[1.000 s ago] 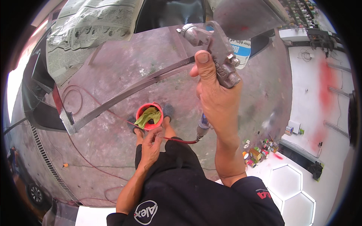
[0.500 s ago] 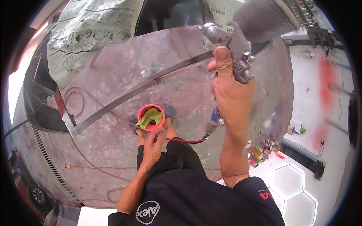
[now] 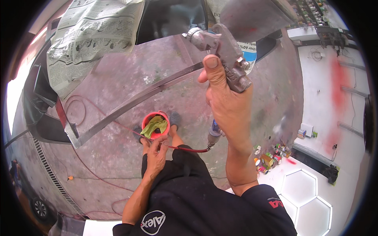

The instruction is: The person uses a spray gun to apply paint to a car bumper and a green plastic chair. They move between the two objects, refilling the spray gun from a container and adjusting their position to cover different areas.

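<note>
My right hand (image 3: 230, 102) is wrapped around the handle of a metal spray gun (image 3: 232, 59), raised in front of me with its nozzle toward the left. A big grey paint cup (image 3: 252, 17) sits on top of the gun. From the handle's lower end a red air hose (image 3: 189, 149) runs left to my left hand (image 3: 158, 151), whose fingers are closed around it at waist height. Ahead lies a dark car bumper (image 3: 149, 88) with a long curved edge. Newspaper sheets (image 3: 94, 39) cover parts of it beside a glossy black panel (image 3: 171, 19).
A red bucket (image 3: 168, 125) with a yellow-green cloth (image 3: 153, 126) stands between my feet. The hose loops over the stained floor (image 3: 189, 118) at left, near a drain grate (image 3: 55, 175). Paint cans (image 3: 267, 161) crowd a white surface at right. A car wheel (image 3: 40, 206) shows lower left.
My right hand has moved left with the spray gun and its cup. The left hand still holds the hose and has shifted slightly left and down.
</note>
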{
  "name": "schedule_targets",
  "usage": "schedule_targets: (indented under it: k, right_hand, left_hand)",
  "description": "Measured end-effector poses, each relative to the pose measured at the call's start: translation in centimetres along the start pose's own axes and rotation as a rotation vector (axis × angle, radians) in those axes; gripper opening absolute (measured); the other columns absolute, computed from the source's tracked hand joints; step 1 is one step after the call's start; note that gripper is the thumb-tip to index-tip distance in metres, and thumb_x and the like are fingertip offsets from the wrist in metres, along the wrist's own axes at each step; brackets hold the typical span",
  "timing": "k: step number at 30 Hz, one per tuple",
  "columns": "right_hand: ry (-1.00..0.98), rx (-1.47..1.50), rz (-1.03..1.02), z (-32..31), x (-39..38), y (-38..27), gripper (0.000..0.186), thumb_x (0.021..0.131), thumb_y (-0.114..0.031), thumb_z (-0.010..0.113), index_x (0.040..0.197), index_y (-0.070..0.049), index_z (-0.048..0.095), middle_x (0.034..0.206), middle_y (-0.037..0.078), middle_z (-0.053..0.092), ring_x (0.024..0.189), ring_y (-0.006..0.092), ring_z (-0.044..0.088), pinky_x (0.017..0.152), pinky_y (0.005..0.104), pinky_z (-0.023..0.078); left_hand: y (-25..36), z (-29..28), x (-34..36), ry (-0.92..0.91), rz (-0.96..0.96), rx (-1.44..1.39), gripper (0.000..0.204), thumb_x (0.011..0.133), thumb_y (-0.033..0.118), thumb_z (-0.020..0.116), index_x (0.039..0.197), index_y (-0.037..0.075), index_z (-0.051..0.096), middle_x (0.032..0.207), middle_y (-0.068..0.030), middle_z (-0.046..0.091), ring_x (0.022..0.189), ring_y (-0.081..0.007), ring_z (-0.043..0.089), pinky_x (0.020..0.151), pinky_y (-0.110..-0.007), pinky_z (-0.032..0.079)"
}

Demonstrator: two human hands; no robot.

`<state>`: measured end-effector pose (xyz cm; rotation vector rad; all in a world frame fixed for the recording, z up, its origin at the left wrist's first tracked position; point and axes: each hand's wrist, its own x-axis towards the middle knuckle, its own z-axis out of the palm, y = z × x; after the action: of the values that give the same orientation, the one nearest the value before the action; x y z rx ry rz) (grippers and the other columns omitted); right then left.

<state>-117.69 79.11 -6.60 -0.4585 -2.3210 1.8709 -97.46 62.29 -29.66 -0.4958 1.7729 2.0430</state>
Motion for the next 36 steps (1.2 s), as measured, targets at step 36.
schedule_targets:
  k: [36]
  right_hand:
    - [0.216, -0.151, 0.087, -3.8, 3.0, -1.2, 0.046, 0.099, -0.052, 0.073, 0.095, -0.006, 0.071, 0.071, -0.003, 0.06, 0.052, 0.0032, 0.043, 0.047, 0.0249, 0.033]
  left_hand:
    - [0.7, 0.0, 0.7, -0.048, -0.013, 0.069, 0.032, 0.106, 0.024, 0.067, 0.129, 0.002, 0.069, 0.106, -0.0007, 0.067, 0.086, -0.0086, 0.057, 0.08, -0.025, 0.049]
